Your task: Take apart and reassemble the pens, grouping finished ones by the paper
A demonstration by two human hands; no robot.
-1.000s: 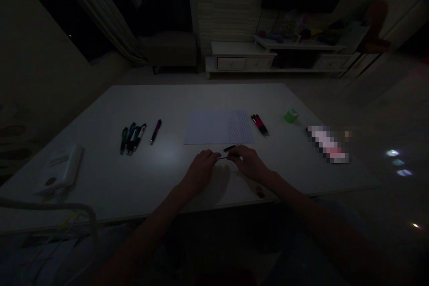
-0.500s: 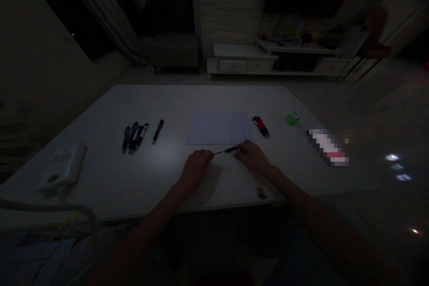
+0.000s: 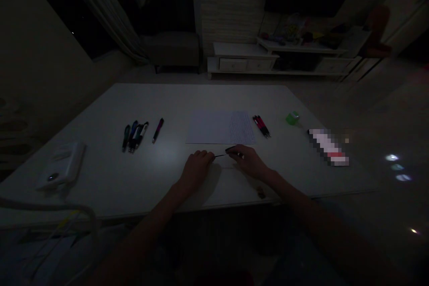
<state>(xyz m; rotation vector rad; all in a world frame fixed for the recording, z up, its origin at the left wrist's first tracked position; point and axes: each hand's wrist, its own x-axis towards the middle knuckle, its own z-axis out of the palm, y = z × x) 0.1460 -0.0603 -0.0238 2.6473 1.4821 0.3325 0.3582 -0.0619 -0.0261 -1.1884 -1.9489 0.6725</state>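
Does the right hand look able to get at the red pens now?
Probably yes: the red pens lie on the table just beyond the right hand, beside the paper, and nothing seems to stand between. It holds a dark piece, though, so it might have to put that down first.

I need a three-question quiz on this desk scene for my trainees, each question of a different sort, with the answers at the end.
1. True or false: the purple pen lies to the right of the paper.

2. Multiple choice: as seen in the picture, on which side of the paper are the red-and-black pens?
A) left
B) right
C) far side

3. Fill in the blank: a thin dark rod shows between the left hand and the ____.

Key:
1. False; it lies to the left.
2. B
3. right hand
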